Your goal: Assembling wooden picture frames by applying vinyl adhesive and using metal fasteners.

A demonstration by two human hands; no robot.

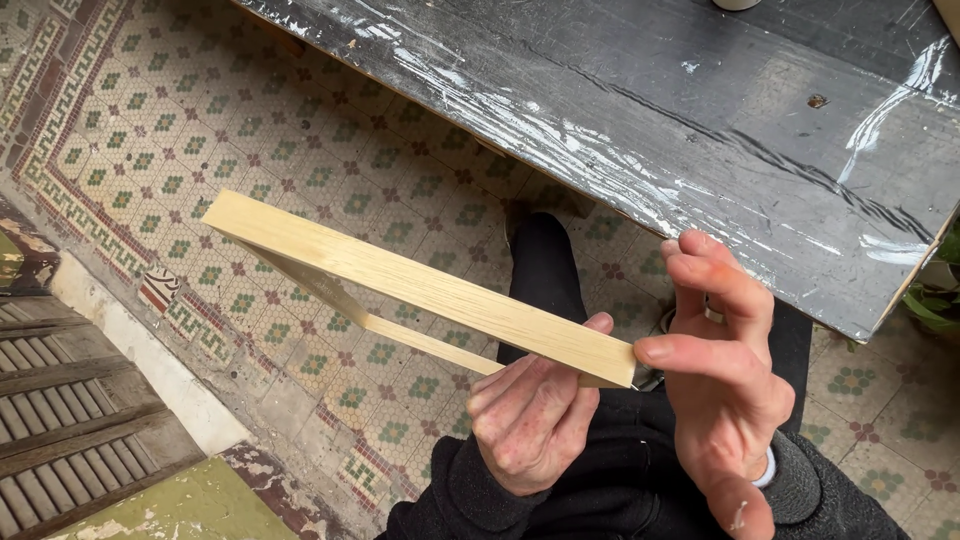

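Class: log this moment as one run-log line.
left hand: grips frame from below | right hand: fingertip on frame end | behind: black table

1. The single view comes from the person's head, looking steeply down past the lap to the tiled floor
2. It sits close to the hands, which fill the near lower middle
3. The black worktop crosses the far right corner

the left hand hides the wooden frame's near lower corner; the black table and a white object run off the far edge.
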